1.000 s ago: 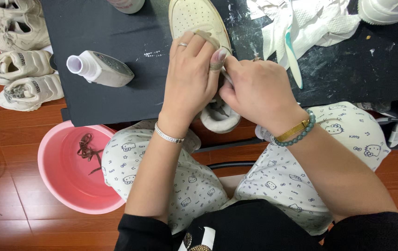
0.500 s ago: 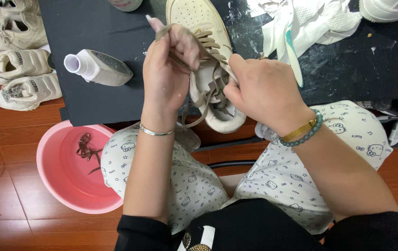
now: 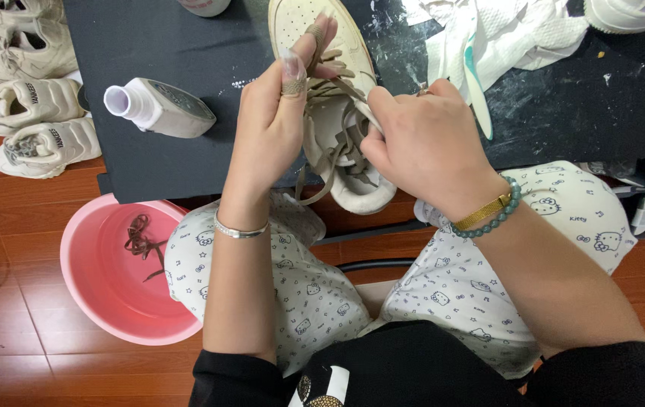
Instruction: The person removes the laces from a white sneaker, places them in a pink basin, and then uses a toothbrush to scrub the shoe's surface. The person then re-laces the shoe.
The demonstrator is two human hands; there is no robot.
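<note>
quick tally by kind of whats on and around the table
Beige sneakers: 6 (one in the hands, four on the floor, one top right)
White plastic bottle: 1
Pink round basin: 1
White crumpled cloth: 1
Total: 9

**Free room and obstacles around the shoe**

Both hands crowd the shoe (image 3: 337, 113) at the table's (image 3: 149, 45) near edge. Left of the left hand (image 3: 273, 128), a bottle (image 3: 160, 108) lies on its side, with bare black tabletop between and beyond it. Right of the right hand (image 3: 424, 143), crumpled cloths (image 3: 511, 34) block the far side; dark tabletop nearer the edge stays open. Below, a pink basin (image 3: 122, 271) occupies the floor.
</note>
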